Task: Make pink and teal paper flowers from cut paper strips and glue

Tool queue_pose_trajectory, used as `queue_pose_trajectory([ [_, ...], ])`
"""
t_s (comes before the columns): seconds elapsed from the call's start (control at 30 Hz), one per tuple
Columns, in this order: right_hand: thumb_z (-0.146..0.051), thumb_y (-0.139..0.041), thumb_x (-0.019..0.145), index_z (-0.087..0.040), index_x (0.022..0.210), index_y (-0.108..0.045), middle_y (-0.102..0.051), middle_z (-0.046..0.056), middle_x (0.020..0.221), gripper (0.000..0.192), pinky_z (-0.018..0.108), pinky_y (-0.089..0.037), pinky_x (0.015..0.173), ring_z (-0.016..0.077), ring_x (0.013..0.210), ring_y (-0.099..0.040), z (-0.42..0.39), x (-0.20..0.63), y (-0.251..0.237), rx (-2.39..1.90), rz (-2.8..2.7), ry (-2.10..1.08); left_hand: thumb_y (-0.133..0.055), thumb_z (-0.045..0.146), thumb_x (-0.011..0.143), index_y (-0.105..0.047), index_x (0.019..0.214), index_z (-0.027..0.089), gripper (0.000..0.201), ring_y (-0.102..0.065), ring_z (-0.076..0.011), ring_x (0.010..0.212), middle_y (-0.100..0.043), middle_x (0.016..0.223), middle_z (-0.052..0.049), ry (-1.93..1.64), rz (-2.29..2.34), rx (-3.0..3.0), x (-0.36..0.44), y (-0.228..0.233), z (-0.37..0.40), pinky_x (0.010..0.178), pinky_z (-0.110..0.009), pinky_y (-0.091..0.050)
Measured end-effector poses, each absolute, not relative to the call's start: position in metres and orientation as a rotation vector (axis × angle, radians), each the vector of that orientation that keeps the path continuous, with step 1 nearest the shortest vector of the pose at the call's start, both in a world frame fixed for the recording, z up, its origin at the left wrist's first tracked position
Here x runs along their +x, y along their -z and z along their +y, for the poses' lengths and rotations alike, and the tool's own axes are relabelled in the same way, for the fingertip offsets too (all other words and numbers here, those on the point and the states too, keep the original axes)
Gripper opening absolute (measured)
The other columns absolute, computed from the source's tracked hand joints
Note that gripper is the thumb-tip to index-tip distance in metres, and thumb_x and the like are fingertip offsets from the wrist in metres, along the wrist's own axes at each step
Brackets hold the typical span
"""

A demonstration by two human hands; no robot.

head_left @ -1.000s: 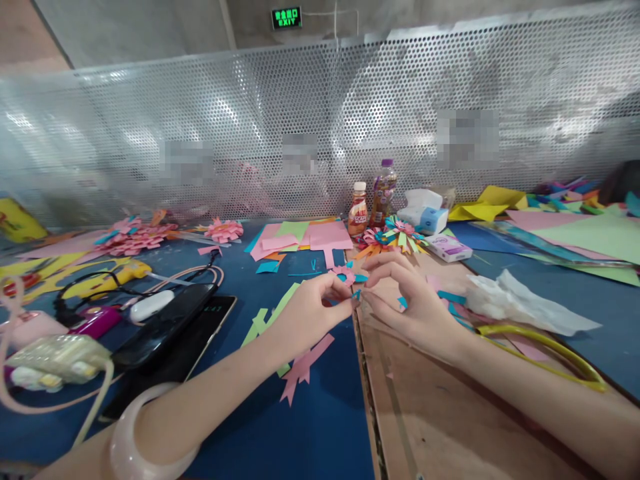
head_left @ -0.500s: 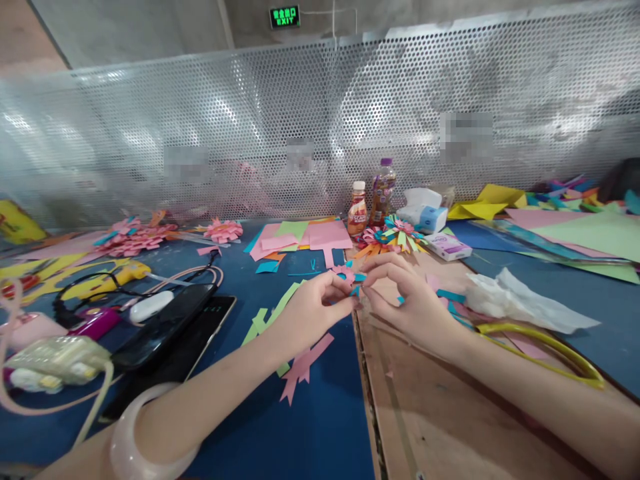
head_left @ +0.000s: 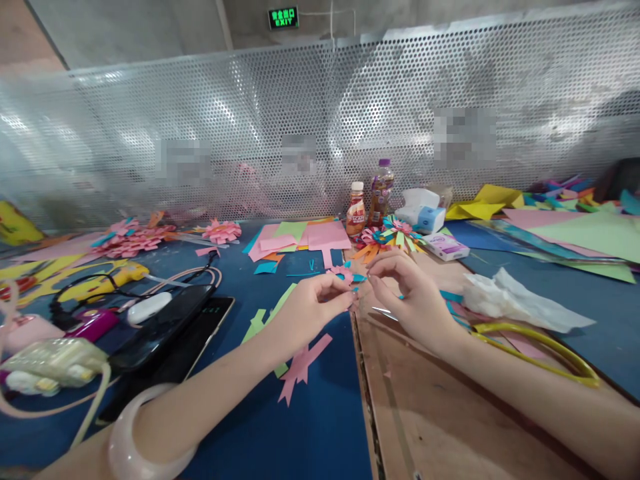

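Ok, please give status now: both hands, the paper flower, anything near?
Left hand and right hand both pinching small pink-and-blue paper flower. Held above blue table. Pink paper scrap lies below; nothing blocking.

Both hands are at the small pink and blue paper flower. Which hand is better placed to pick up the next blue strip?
Probably the right hand. The loose blue strips lie on the wooden board just beside it, while the left hand pinches the paper flower and is farther from them.
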State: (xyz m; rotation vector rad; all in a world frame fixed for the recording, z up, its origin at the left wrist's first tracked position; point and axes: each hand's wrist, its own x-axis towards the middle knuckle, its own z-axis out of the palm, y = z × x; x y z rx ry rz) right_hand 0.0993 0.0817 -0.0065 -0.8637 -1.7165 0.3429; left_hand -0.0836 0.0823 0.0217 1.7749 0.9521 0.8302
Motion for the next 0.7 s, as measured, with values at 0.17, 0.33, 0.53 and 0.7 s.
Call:
queue_pose_trajectory([
  [0.17,-0.010,-0.045,0.081,-0.023,0.102,-0.056,-0.055,0.004,0.110,0.027,0.035,-0.038,0.091,0.0182,0.105,-0.050,0.073,0.101,-0.001,-0.881,-1.728,-0.479,-0.055,0.031,0.079,-0.061,0.080,0.017,0.015,-0.059,-0.0136,0.080,-0.065,0.083,-0.001,-0.810,0.956,1.758,-0.083,-0.020,0.083,0.075,-0.024,-0.043],
  [0.33,-0.016,-0.043,0.082,-0.022,0.084,-0.066,-0.059,0.003,0.107,0.023,0.034,-0.037,0.092,0.0200,0.105,-0.052,0.074,0.101,-0.003,-0.787,-1.671,-0.812,-0.055,0.031,0.079,-0.062,0.082,0.018,0.015,-0.060,-0.0142,0.080,-0.065,0.084,-0.001,-0.795,0.977,1.789,-0.083,-0.018,0.084,0.074,-0.024,-0.043],
  [0.53,-0.023,-0.050,0.080,-0.019,0.066,-0.059,-0.061,0.002,0.080,0.017,0.035,-0.039,0.083,0.0189,0.086,-0.055,0.083,0.100,0.005,-0.813,-1.383,-1.123,-0.054,0.032,0.080,-0.061,0.079,0.018,0.016,-0.058,-0.0137,0.077,-0.064,0.081,0.000,-0.781,1.023,1.837,-0.084,-0.019,0.083,0.073,-0.024,-0.043],
  [0.7,-0.024,-0.055,0.079,-0.017,0.070,-0.059,-0.062,0.004,0.083,0.012,0.028,-0.041,0.069,0.0150,0.075,-0.055,0.080,0.099,-0.004,-0.709,-1.219,-1.415,-0.055,0.030,0.079,-0.061,0.078,0.018,0.014,-0.059,-0.0138,0.078,-0.064,0.081,0.000,-0.804,1.014,1.824,-0.084,-0.016,0.086,0.074,-0.024,-0.044],
])
